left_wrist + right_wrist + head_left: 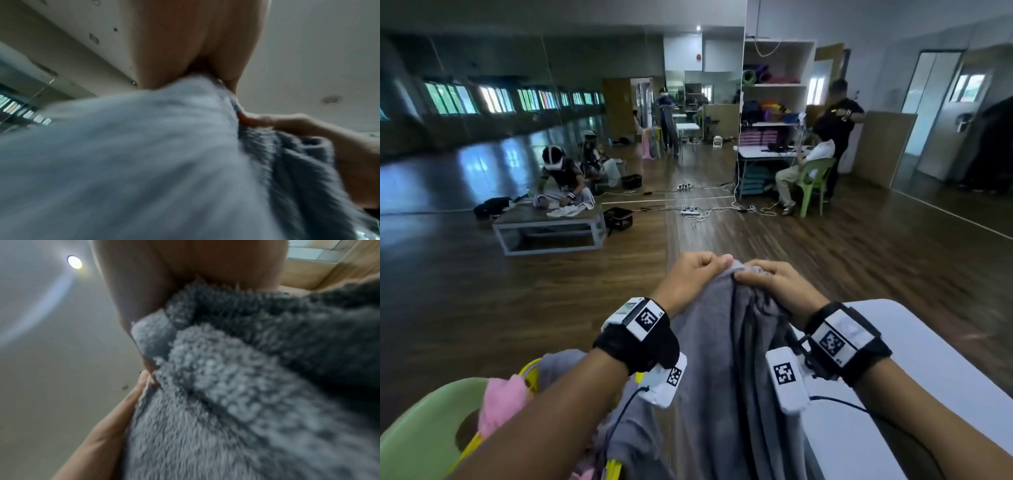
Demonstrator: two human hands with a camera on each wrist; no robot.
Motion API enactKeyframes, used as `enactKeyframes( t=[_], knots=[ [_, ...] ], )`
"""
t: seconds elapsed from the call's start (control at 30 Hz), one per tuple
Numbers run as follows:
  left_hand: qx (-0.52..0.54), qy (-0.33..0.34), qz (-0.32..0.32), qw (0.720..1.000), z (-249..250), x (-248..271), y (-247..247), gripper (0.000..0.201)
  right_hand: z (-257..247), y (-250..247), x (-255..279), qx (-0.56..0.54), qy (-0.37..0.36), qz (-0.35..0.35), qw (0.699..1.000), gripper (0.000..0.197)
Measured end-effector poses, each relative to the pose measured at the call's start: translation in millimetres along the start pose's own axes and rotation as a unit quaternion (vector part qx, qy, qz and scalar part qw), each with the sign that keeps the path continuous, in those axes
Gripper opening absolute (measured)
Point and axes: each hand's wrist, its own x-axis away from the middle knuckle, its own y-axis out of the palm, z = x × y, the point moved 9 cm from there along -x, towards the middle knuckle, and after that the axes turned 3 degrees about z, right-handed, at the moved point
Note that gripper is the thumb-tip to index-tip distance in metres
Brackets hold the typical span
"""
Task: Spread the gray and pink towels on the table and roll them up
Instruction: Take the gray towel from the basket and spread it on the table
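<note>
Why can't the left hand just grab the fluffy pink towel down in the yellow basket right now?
It probably could reach, since the fluffy pink towel lies close below that arm, but the left hand is busy: its grip pinches the top edge of the fluffy gray towel, which it would have to drop first.

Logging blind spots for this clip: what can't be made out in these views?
- Head view: the gray towel hides the near left edge of the white table; its lower end is cut off by the frame.
- Head view: the left forearm hides most of the pink towel.
- Left wrist view: motion blur smears the towel; left hand fingertips buried in cloth.
- Right wrist view: towel pile hides right hand fingers.
</note>
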Motion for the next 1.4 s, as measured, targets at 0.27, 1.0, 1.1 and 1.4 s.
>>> enactKeyframes(
  t=[0.27,1.0,1.1,1.4],
  knots=[
    [-0.084,-0.03,-0.023,0.996,-74.1,-116.9,-58.4,0.058,-20.8,-26.3,-160.2,0.171,-0.096,0.08,0.977,0.016],
    [-0.144,0.017,0.113,0.983,-179.1,-497.7,69.1,0.023,43.4,-321.2,-526.8,0.31,-0.112,0.191,0.924,0.046],
    [-0.138,-0.016,0.071,0.988,-245.3,-488.7,123.4,0.032,104.1,-412.3,-508.3,0.421,-0.072,0.19,0.884,0.036],
    [-0.094,-0.145,-0.256,0.951,-358.2,-278.4,401.6,0.025,397.4,-521.5,-244.0,0.648,0.232,-0.042,0.724,0.021]
  ],
)
